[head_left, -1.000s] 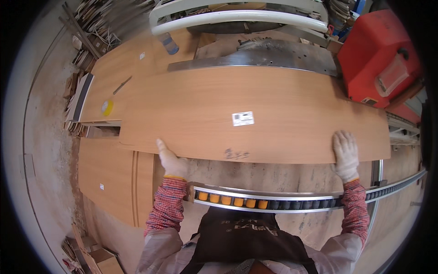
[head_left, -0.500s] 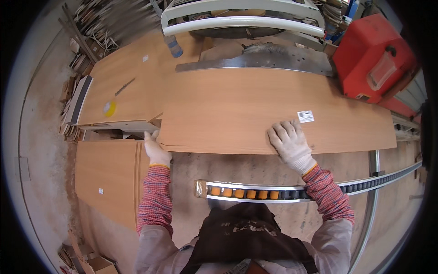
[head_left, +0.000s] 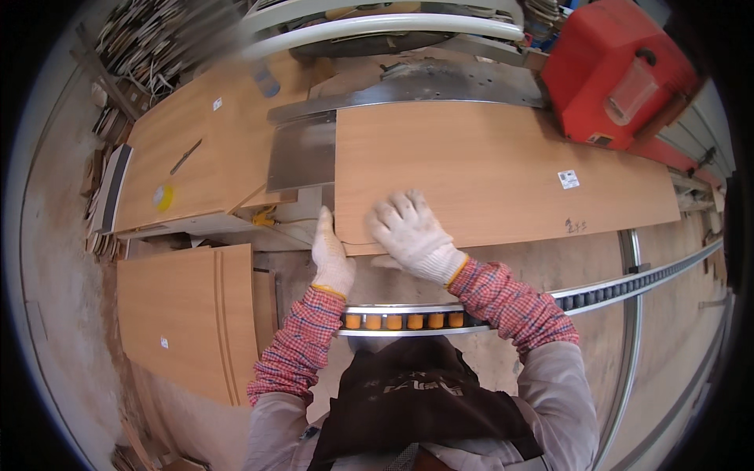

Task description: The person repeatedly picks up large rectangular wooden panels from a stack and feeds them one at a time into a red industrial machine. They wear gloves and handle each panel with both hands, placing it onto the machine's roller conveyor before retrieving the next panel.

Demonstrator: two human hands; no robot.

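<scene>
A long wood-grain board (head_left: 503, 169) with a white label (head_left: 569, 180) lies along the metal bar (head_left: 408, 96) of a machine. My left hand (head_left: 332, 255), in a white knitted glove, is against the board's near left corner. Its visible fingers are stretched along the left edge; the rest are hidden. My right hand (head_left: 412, 235), gloved too, lies on top of the board near that corner, fingers spread and thumb by the near edge. Dark handwritten marks (head_left: 576, 227) show near the board's front edge.
Left stands a wood-topped bench (head_left: 169, 180) with a yellow tape roll (head_left: 162, 198), a knife-like tool (head_left: 186, 156) and a bottle (head_left: 267, 82). Below it are stacked boards (head_left: 181, 314). A red machine housing (head_left: 620, 74) rises back right. A roller rail (head_left: 404, 322) crosses before me.
The board has shifted right against the machine, uncovering a grey metal surface at its left. My right hand has moved left along it, close to my left hand. The whole view has shifted slightly.
</scene>
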